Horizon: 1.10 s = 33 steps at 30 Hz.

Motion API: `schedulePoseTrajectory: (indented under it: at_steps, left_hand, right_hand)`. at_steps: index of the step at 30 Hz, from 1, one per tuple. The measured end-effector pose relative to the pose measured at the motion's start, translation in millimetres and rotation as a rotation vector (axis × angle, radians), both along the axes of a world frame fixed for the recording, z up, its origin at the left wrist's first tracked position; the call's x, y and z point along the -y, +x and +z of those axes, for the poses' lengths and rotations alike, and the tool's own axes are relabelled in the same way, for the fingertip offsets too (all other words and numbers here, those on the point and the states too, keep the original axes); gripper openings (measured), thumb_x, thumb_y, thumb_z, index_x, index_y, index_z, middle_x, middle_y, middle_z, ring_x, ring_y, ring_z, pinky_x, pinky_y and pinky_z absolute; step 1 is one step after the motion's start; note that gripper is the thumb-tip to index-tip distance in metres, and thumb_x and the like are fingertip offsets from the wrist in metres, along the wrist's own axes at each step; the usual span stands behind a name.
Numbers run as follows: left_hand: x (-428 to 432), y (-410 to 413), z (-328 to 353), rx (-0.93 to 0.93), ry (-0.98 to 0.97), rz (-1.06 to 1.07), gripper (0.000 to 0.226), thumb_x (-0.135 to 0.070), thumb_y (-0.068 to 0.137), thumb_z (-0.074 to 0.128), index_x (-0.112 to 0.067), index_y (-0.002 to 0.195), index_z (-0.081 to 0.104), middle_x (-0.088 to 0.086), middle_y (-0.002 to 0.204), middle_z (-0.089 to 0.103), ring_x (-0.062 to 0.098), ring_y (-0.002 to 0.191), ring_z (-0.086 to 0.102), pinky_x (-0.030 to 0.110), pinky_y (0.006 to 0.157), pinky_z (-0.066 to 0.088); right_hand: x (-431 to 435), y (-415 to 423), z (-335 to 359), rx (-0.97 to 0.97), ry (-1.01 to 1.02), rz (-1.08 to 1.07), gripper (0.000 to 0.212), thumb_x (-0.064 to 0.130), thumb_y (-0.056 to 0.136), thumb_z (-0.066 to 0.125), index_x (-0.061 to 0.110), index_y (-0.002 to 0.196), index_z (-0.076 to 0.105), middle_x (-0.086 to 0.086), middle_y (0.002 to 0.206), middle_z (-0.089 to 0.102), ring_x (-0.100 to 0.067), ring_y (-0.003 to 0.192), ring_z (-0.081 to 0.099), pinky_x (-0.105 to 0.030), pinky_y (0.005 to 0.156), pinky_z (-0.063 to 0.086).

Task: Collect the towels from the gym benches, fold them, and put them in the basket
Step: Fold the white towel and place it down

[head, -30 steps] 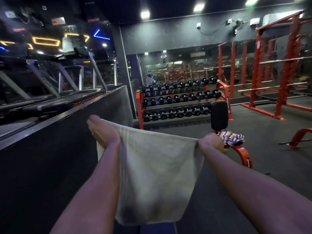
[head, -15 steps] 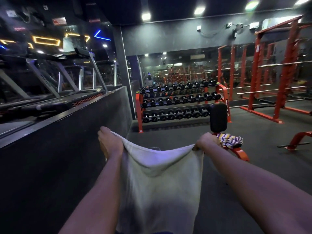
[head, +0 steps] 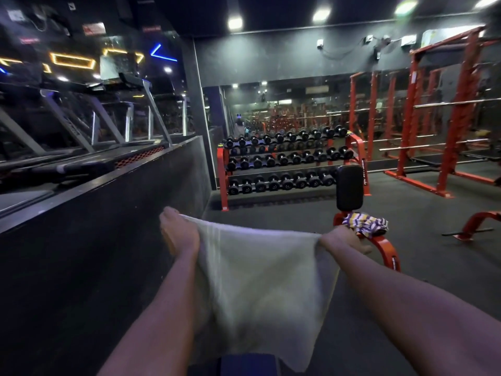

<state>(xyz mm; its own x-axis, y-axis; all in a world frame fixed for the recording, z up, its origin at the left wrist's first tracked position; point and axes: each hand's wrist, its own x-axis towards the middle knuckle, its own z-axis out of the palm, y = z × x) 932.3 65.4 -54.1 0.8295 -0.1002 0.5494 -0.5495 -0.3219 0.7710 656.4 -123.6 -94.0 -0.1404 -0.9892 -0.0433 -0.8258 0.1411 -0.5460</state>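
A pale grey-white towel (head: 265, 289) hangs stretched in front of me. My left hand (head: 177, 232) grips its upper left corner and my right hand (head: 344, 238) grips its upper right corner, both arms held out. The cloth drops down to about knee height. A second towel (head: 364, 223), striped purple, yellow and white, lies crumpled on the seat of a red gym bench (head: 385, 248) with a black back pad (head: 349, 187), just beyond my right hand. No basket is in view.
A black raised platform wall (head: 95, 253) runs along my left with treadmills (head: 81, 161) on top. A red dumbbell rack (head: 287, 166) stands ahead by a mirror. Red squat racks (head: 444, 126) fill the right. A blue object (head: 246, 365) sits at the bottom edge.
The towel's top edge sagged half a second ago and is now pulled taut again. My hands have moved apart and sit slightly lower than one second ago.
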Motion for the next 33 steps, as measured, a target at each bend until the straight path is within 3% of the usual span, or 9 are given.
schedulePoseTrajectory:
  at_steps: [3,6,9,13,16,19,22,26,33]
  left_hand:
    - [-3.9,10.1,0.8,-0.004,-0.065,0.070,0.024,0.001,0.087,0.036,-0.007,0.104,0.052,0.021,0.109,0.055,0.043,0.095,0.057,0.052,0.083,0.049]
    - [-1.5,8.4,4.6,0.025,-0.124,0.141,0.022,-0.004,0.092,0.034,-0.006,0.106,0.051,0.021,0.109,0.054,0.043,0.095,0.057,0.053,0.082,0.048]
    - [-1.3,0.2,9.2,0.075,-0.168,0.184,0.014,-0.014,0.097,0.035,-0.010,0.104,0.047,0.018,0.107,0.053,0.043,0.090,0.059,0.053,0.075,0.049]
    - [-2.0,1.7,20.2,-0.147,0.024,0.201,0.021,-0.007,0.093,0.042,-0.003,0.112,0.052,0.022,0.115,0.058,0.046,0.100,0.061,0.053,0.079,0.053]
    - [-1.0,0.0,33.1,-0.393,0.311,0.061,0.031,-0.006,0.084,0.060,0.000,0.115,0.061,0.024,0.120,0.060,0.042,0.111,0.060,0.046,0.086,0.053]
    - [11.0,-19.3,41.4,-0.337,0.493,-0.159,0.030,-0.012,0.077,0.065,-0.004,0.105,0.067,0.021,0.111,0.067,0.036,0.101,0.066,0.038,0.084,0.057]
    - [25.5,-44.3,45.9,-0.290,0.464,-0.426,0.009,-0.012,0.081,0.070,-0.010,0.090,0.067,0.014,0.090,0.069,0.028,0.071,0.070,0.036,0.060,0.061]
    - [32.4,-69.0,53.0,-0.260,0.428,-0.674,0.008,-0.010,0.086,0.070,-0.006,0.088,0.063,0.016,0.083,0.068,0.028,0.064,0.071,0.042,0.052,0.061]
    - [33.7,-69.2,62.0,-0.243,0.433,-0.797,0.010,-0.004,0.098,0.045,-0.003,0.097,0.055,0.022,0.091,0.065,0.031,0.069,0.071,0.045,0.060,0.062]
  right_hand:
    - [9.5,-5.1,7.3,0.348,-0.057,-0.152,0.019,0.023,0.086,0.061,0.006,0.093,0.065,-0.017,0.098,0.063,-0.038,0.110,0.057,-0.051,0.109,0.026]
    - [1.6,0.0,22.5,0.583,-0.172,-0.250,0.023,0.015,0.086,0.062,0.002,0.105,0.065,-0.020,0.108,0.066,-0.038,0.108,0.060,-0.046,0.099,0.042]
    - [-12.7,2.1,37.1,0.646,-0.347,-0.254,0.018,0.017,0.092,0.058,0.009,0.106,0.055,-0.014,0.097,0.062,-0.030,0.092,0.060,-0.032,0.073,0.038]
    - [-12.4,12.4,54.7,0.557,-0.251,-0.251,0.031,0.015,0.088,0.061,0.001,0.116,0.056,-0.020,0.110,0.066,-0.037,0.102,0.064,-0.037,0.077,0.046]
    - [-16.7,23.3,63.0,0.483,-0.071,-0.111,0.033,0.016,0.088,0.063,-0.003,0.115,0.063,-0.017,0.116,0.066,-0.033,0.108,0.064,-0.031,0.079,0.048]
    - [-36.4,47.3,67.5,0.442,-0.059,0.080,0.031,0.025,0.088,0.064,0.000,0.106,0.068,-0.015,0.108,0.069,-0.030,0.102,0.067,-0.027,0.069,0.044]
    - [-54.0,75.2,65.0,0.524,-0.087,0.348,0.029,0.028,0.075,0.074,0.002,0.085,0.073,-0.014,0.089,0.074,-0.029,0.084,0.071,-0.034,0.070,0.059]
    - [-69.4,92.3,61.2,0.549,-0.138,0.597,0.023,0.027,0.074,0.077,0.010,0.061,0.068,-0.011,0.070,0.072,-0.024,0.067,0.072,-0.043,0.059,0.061]
    - [-71.4,89.0,65.0,0.558,-0.079,0.812,0.025,0.024,0.085,0.072,-0.001,0.084,0.070,-0.020,0.085,0.073,-0.025,0.070,0.072,-0.035,0.059,0.062]
